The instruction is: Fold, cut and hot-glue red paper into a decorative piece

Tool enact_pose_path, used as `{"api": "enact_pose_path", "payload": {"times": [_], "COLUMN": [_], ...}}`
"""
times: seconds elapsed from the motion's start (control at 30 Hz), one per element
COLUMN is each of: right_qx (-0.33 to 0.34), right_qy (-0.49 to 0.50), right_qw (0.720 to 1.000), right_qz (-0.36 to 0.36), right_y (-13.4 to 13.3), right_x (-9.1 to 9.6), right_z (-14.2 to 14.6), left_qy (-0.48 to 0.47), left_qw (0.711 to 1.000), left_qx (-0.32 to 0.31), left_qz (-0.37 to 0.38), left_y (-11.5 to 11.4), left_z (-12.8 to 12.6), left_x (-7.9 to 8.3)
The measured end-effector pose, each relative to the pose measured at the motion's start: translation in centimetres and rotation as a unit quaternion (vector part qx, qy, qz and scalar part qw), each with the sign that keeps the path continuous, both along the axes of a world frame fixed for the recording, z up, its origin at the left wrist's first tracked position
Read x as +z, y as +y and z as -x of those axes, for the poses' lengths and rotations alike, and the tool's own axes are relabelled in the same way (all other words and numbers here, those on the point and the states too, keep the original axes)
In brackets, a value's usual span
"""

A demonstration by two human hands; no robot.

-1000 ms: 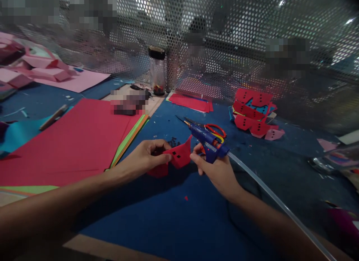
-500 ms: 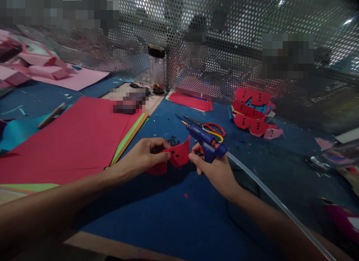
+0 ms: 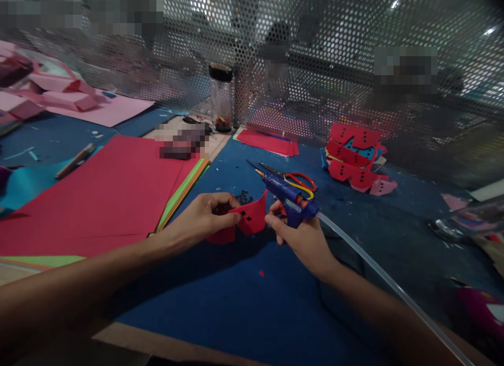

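Observation:
My left hand (image 3: 210, 216) pinches a folded red paper piece (image 3: 254, 216) that bears small black squares. In my right hand (image 3: 301, 240) is a blue hot glue gun (image 3: 285, 195), its nozzle pointing up and left and a long clear glue stick (image 3: 378, 274) trailing from its back. My right fingertips are close to the right edge of the red paper; whether they touch it I cannot tell. Just behind the paper lies a little heap of black bits (image 3: 244, 197). Scissors (image 3: 301, 181) with red and yellow handles rest behind the glue gun, partly hidden by it.
Large red paper sheets (image 3: 90, 198) lie at left over green and orange ones. A clear jar (image 3: 221, 101) stands by the perforated metal screen (image 3: 307, 61). Dotted red paper pieces (image 3: 354, 158) are stacked back right; narrow red strips (image 3: 268, 142) lie at the back. Pink boxes (image 3: 69, 100) sit far left.
Hardly anything differs. Both hands keep the same hold on the red paper and the glue gun, and the view has shifted very slightly.

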State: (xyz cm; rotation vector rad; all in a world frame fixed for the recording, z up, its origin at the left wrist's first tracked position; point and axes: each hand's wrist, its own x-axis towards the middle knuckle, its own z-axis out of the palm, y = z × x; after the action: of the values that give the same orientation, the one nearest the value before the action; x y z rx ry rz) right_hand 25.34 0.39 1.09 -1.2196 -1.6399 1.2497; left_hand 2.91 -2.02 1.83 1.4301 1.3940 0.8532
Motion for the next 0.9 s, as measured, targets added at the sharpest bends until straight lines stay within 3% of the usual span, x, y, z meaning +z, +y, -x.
{"api": "enact_pose_path", "payload": {"times": [0.9], "right_qx": [0.001], "right_qy": [0.011], "right_qw": [1.000], "right_qz": [-0.005], "right_y": [0.08], "right_x": [-0.13], "right_z": [-0.08], "left_qy": [0.002], "left_qw": [1.000], "left_qx": [0.002], "left_qz": [0.004], "left_y": [-0.16], "left_z": [0.13], "left_x": [0.01]}}
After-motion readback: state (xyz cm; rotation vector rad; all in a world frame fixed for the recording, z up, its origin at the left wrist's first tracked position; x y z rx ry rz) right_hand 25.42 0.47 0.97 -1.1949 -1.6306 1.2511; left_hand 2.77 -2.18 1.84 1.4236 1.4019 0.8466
